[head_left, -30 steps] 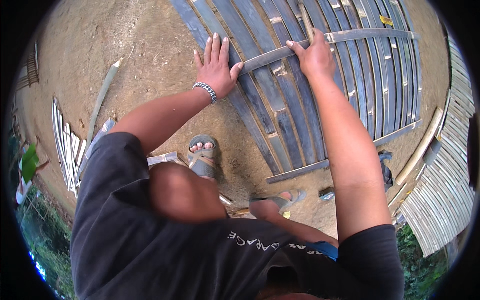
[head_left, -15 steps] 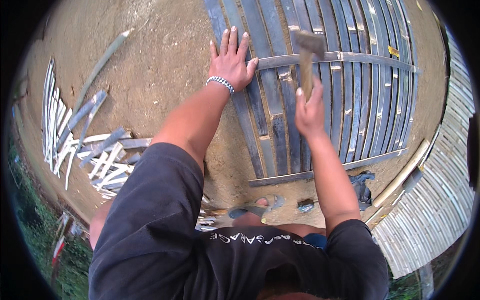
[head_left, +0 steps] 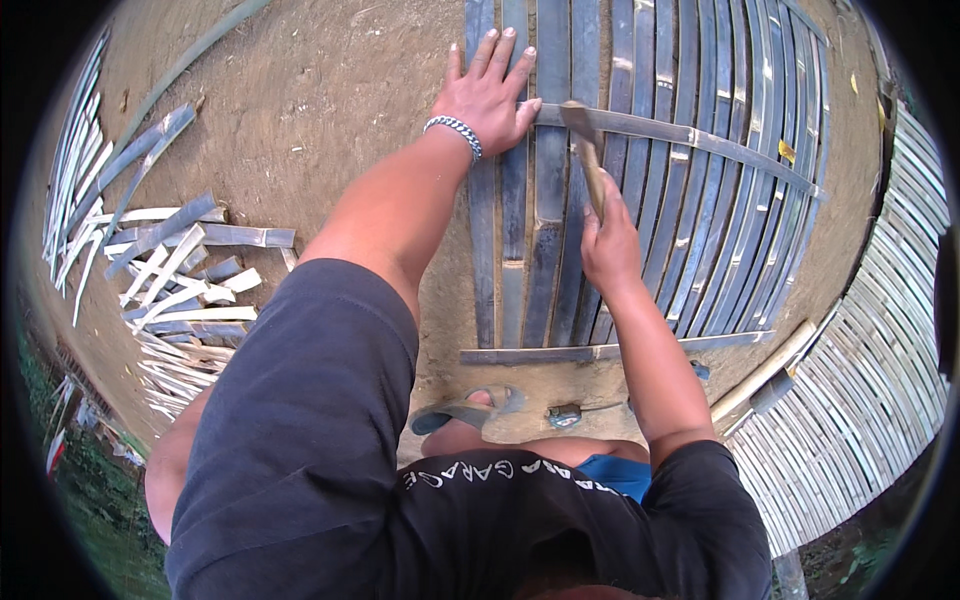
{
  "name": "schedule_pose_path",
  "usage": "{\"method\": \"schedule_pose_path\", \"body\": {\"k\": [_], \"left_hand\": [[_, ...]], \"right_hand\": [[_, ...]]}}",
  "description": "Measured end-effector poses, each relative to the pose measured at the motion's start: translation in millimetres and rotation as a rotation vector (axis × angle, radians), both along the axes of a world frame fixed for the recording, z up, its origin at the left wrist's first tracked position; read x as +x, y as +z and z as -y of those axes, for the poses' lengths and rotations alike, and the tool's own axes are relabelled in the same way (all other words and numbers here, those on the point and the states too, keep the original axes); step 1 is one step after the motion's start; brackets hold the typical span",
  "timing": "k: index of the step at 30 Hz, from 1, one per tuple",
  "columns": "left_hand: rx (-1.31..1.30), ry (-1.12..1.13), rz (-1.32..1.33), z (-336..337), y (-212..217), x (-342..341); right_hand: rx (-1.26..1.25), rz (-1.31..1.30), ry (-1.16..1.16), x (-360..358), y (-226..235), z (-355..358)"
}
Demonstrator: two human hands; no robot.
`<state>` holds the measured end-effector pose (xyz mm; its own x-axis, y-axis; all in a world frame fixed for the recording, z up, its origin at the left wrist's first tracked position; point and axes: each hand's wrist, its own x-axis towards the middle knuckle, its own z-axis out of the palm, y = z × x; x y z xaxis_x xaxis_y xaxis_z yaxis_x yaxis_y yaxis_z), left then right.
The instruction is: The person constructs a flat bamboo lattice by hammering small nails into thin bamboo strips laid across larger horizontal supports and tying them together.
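Note:
My left hand (head_left: 487, 108) lies flat with fingers spread on dark split-bamboo slats (head_left: 548, 210) at the panel's left side. Its thumb rests by the left end of a crosswise bamboo strip (head_left: 690, 135) that runs over the slats. In my right hand (head_left: 612, 240) is a hammer (head_left: 589, 160), gripped by its wooden handle. The hammer's head is at the strip, a short way right of my left thumb; whether it touches I cannot tell. Any nail there is too small to make out.
A second bamboo strip (head_left: 540, 355) crosses the slats' near end. Bamboo offcuts (head_left: 190, 265) lie heaped on the dirt at left. At right are a bamboo pole (head_left: 770, 368) and a pale slatted panel (head_left: 850, 340). A small dark object (head_left: 565, 415) sits near my sandalled foot (head_left: 470, 408).
The hammer's head has come down and left onto the strip, toward my left hand. My left hand remains flat on the slats. The whole view has shifted a little.

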<state>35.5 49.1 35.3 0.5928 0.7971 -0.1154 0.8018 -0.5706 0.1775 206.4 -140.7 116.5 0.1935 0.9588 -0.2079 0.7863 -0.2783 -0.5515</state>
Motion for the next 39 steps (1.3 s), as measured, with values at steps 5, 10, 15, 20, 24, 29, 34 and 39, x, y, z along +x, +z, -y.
{"method": "schedule_pose_path", "body": {"k": [5, 10, 15, 20, 24, 29, 34, 39], "left_hand": [[0.016, 0.012, -0.002, 4, -5, -5], [0.027, 0.002, -0.011, 0, -1, -3], [0.013, 0.002, 0.029, 1, -1, -3], [0.044, -0.005, 0.012, 1, -5, -4], [0.022, -0.016, 0.019, 1, 1, 0], [0.031, -0.003, 0.016, 3, -4, -6], [0.053, -0.017, 0.023, 3, -7, -3], [0.042, -0.005, 0.027, 2, -4, -4]], "right_hand": [[0.186, -0.039, -0.028, -1, 17, -7], [0.261, -0.186, -0.031, -3, 23, -9], [0.064, -0.023, -0.034, -7, 9, -11], [0.282, -0.346, -0.155, -1, 8, 2], [-0.082, 0.062, -0.04, -8, -12, 1], [0.255, -0.072, -0.142, -13, 22, -15], [0.118, -0.23, -0.226, -6, 0, 13], [0.032, -0.063, -0.177, -16, 9, -11]]}}
